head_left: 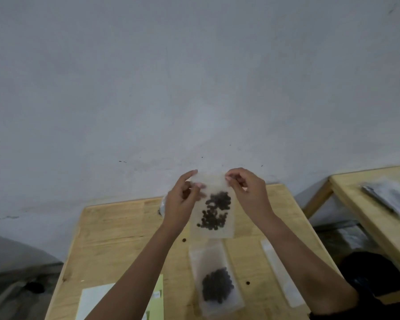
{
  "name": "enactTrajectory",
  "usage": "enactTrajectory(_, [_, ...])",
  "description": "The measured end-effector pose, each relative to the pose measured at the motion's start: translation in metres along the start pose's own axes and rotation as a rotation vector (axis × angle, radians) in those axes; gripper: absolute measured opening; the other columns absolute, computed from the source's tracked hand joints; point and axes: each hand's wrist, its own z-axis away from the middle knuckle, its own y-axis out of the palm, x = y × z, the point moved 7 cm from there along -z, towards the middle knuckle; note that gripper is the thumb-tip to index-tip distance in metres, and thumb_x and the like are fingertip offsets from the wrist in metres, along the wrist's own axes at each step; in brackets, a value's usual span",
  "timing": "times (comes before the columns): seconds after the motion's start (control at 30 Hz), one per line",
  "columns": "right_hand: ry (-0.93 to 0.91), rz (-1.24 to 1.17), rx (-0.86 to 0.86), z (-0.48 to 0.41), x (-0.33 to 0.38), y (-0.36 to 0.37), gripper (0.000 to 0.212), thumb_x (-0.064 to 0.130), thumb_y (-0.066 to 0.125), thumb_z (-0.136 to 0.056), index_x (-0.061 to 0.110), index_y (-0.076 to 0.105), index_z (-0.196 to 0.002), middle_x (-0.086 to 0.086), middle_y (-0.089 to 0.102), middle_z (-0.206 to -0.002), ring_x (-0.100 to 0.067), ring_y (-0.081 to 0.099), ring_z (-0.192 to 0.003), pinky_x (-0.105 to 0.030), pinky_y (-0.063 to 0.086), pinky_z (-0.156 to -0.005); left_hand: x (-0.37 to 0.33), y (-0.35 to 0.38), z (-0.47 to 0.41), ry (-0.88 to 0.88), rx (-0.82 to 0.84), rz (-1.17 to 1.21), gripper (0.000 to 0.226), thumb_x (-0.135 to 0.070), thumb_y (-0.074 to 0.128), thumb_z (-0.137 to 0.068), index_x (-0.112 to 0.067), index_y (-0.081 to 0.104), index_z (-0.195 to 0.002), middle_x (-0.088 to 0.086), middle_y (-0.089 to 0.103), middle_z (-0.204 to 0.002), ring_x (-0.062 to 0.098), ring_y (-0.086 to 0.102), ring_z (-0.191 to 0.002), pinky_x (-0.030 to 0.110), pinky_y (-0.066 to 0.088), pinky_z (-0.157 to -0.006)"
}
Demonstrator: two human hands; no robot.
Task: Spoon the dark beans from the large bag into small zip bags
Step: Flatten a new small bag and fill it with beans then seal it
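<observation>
Sealing a filled small zip bag (214,229) above the wooden table (116,227).
The left hand (183,204) and the right hand (247,192) are each pinching a top corner of the bag, which is hanging upright with the dark beans (215,211) sitting low inside. The zip is probably best closed by pressing along it from one corner to the other, with every bean lying below the seal. A second filled bag (215,282) is lying on the table beneath.
</observation>
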Motion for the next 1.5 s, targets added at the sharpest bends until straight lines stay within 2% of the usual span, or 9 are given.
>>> enactTrajectory(0.17, [0.073,-0.225,-0.046,-0.012,0.007,-0.019,0.031,0.007,0.065,-0.085,0.028,0.059,-0.107,0.011,0.064,-0.079,0.001,0.061,-0.073,-0.010,0.047,-0.071,-0.034,0.007,-0.014,0.074,-0.088,0.197,0.027,-0.007,0.050,-0.095,-0.008,0.055,-0.121,0.013,0.071,-0.095,0.022,0.070,-0.087,0.027,0.055,-0.075])
enactTrajectory(0.3, [0.089,-0.257,-0.060,-0.018,0.009,-0.027,0.030,0.005,0.067,-0.083,0.030,0.060,-0.099,0.003,0.066,-0.076,-0.011,0.064,-0.075,-0.021,0.051,-0.073,-0.045,0.009,-0.018,0.085,-0.099,0.254,0.030,-0.005,0.059,-0.090,-0.012,0.058,-0.119,0.016,0.070,-0.093,0.027,0.068,-0.091,0.034,0.056,-0.081])
enactTrajectory(0.5, [0.101,-0.183,-0.075,-0.019,0.011,-0.029,0.028,0.000,0.066,-0.081,0.027,0.060,-0.085,0.009,0.061,-0.072,-0.001,0.058,-0.069,-0.021,0.050,-0.072,-0.044,0.015,-0.018,0.084,-0.098,0.234,0.028,-0.004,0.063,-0.087,-0.015,0.062,-0.113,0.015,0.071,-0.091,0.048,0.059,-0.087,0.031,0.055,-0.079])
enactTrajectory(0.77, [0.187,-0.158,0.011,-0.010,0.005,-0.018,0.016,0.017,0.073,-0.079,0.024,0.066,-0.091,0.012,0.067,-0.089,-0.001,0.061,-0.083,-0.014,0.049,-0.070,-0.040,0.025,-0.009,0.039,-0.077,0.203,0.026,0.000,0.060,-0.087,-0.009,0.060,-0.112,0.009,0.072,-0.087,0.023,0.069,-0.086,0.034,0.054,-0.082])
enactTrajectory(0.87, [0.236,-0.115,-0.029,-0.009,0.000,-0.020,0.013,0.012,0.072,-0.080,0.020,0.065,-0.087,0.010,0.067,-0.085,0.004,0.060,-0.080,-0.005,0.044,-0.064,-0.041,0.032,-0.005,0.033,-0.048,0.195,0.025,0.000,0.060,-0.088,-0.014,0.060,-0.108,0.008,0.072,-0.086,0.021,0.069,-0.085,0.032,0.054,-0.081])
enactTrajectory(0.97, [0.242,-0.119,-0.035,-0.008,0.000,-0.022,0.012,0.011,0.072,-0.079,0.018,0.067,-0.086,0.009,0.068,-0.086,0.008,0.061,-0.080,-0.004,0.045,-0.067,-0.041,0.032,-0.002,0.032,-0.064,0.194,0.025,0.001,0.060,-0.087,-0.013,0.061,-0.108,0.008,0.072,-0.086,0.020,0.069,-0.085,0.028,0.054,-0.080])
enactTrajectory(1.17, [0.255,-0.129,-0.067,-0.004,0.004,-0.021,0.018,0.022,0.080,-0.071,0.014,0.069,-0.083,0.010,0.068,-0.081,0.005,0.062,-0.077,0.000,0.043,-0.064,-0.040,0.034,0.000,0.008,-0.081,0.207,0.026,0.002,0.061,-0.086,-0.010,0.061,-0.109,0.006,0.073,-0.084,0.023,0.069,-0.085,0.034,0.055,-0.082])
enactTrajectory(1.4, [0.301,-0.123,-0.095,-0.002,0.003,-0.014,0.017,0.019,0.080,-0.071,0.015,0.067,-0.081,0.012,0.066,-0.078,0.007,0.060,-0.076,-0.001,0.043,-0.063,-0.036,0.032,0.006,-0.027,-0.089,0.251,0.026,0.004,0.056,-0.088,-0.012,0.062,-0.108,0.006,0.074,-0.083,0.023,0.069,-0.086,0.031,0.055,-0.079])
enactTrajectory(1.5, [0.316,-0.149,-0.026,0.000,0.001,-0.011,0.016,0.021,0.080,-0.072,0.019,0.068,-0.083,0.012,0.069,-0.083,0.003,0.063,-0.082,-0.008,0.044,-0.071,-0.034,0.028,0.006,-0.026,-0.090,0.232,0.024,0.004,0.053,-0.090,-0.009,0.061,-0.109,0.009,0.073,-0.086,0.021,0.070,-0.085,0.031,0.054,-0.079])
